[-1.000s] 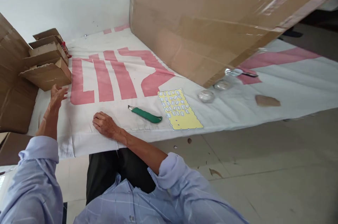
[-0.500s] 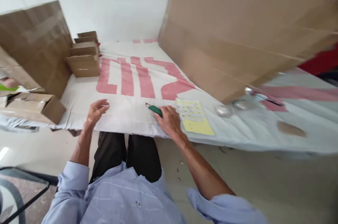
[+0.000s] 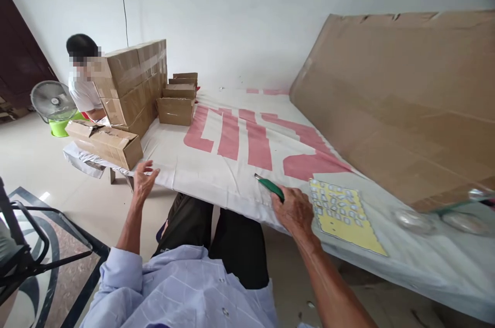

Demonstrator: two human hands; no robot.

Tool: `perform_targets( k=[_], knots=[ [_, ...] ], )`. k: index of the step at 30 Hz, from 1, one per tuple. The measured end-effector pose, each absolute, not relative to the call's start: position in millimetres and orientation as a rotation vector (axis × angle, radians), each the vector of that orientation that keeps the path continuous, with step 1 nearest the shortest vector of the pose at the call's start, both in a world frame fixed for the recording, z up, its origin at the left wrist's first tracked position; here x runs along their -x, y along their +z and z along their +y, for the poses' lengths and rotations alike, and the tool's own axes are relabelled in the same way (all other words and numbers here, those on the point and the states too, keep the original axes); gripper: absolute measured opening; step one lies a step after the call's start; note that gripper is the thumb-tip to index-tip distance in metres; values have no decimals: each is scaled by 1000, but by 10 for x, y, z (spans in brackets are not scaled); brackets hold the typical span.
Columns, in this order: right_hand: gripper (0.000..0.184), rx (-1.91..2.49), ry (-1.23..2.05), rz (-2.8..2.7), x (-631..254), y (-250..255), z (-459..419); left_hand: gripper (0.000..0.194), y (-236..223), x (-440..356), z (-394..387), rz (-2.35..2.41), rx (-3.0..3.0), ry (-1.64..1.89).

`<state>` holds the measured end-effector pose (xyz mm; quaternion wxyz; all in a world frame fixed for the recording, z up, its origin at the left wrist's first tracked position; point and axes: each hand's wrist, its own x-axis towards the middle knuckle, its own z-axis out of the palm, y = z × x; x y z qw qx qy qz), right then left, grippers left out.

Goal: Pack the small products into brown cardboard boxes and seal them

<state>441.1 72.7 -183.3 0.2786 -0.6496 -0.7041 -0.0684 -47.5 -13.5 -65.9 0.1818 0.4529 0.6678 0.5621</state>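
My right hand (image 3: 296, 209) is closed around a green utility knife (image 3: 271, 186), its metal tip pointing away to the left over the cloth-covered table (image 3: 232, 183). My left hand (image 3: 144, 181) hangs at the table's front edge with fingers apart and nothing in it. Just beyond those fingers lies a long cardboard box (image 3: 112, 148) with a torn top. Beside my right hand is a yellow sheet (image 3: 353, 227) covered with several small pale pieces.
Taped cartons (image 3: 133, 85) are stacked at the left, with small open boxes (image 3: 176, 111) beside them. A large cardboard box (image 3: 402, 106) stands at the right, near clear round packs (image 3: 413, 220). Behind the stack sits a person (image 3: 83, 92) by a fan (image 3: 54, 101). A folding chair (image 3: 42, 256) is lower left.
The view has swung left, bringing the person, fan and whole carton stack into sight. My right hand still holds the knife; my left hand stays empty, now closer to the long box.
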Motion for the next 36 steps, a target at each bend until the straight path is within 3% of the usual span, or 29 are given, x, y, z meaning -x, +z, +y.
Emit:
perform_targets(
  k=[5, 10, 13, 21, 27, 30, 36],
  knots=[
    [35, 1752, -182, -1877, -4383, -1861, 768, 63, -110, 1411, -175, 2285, -1284, 1745],
    [33, 1744, -175, -1872, -4373, -1842, 772, 41, 321, 2002, 47, 2555, -1509, 1483],
    [32, 1749, -174, -1870, -4369, -1826, 763, 30, 321, 2030, 143, 2523, -1618, 1346],
    [32, 1740, -183, -1873, -4374, -1812, 748, 36, 106, 1757, -5, 2518, -1630, 1240],
    [30, 1741, -168, -1893, -4359, -1768, 735, 55, 446, 2014, 23, 2611, -1288, 1388],
    [30, 1751, -165, -1892, -4357, -1770, 739, 52, 542, 2154, 74, 2557, -1170, 1416],
    [31, 1776, -118, -1885, -4366, -1765, 747, 52, 241, 1951, -5, 2412, -1227, 1467]
  ],
)
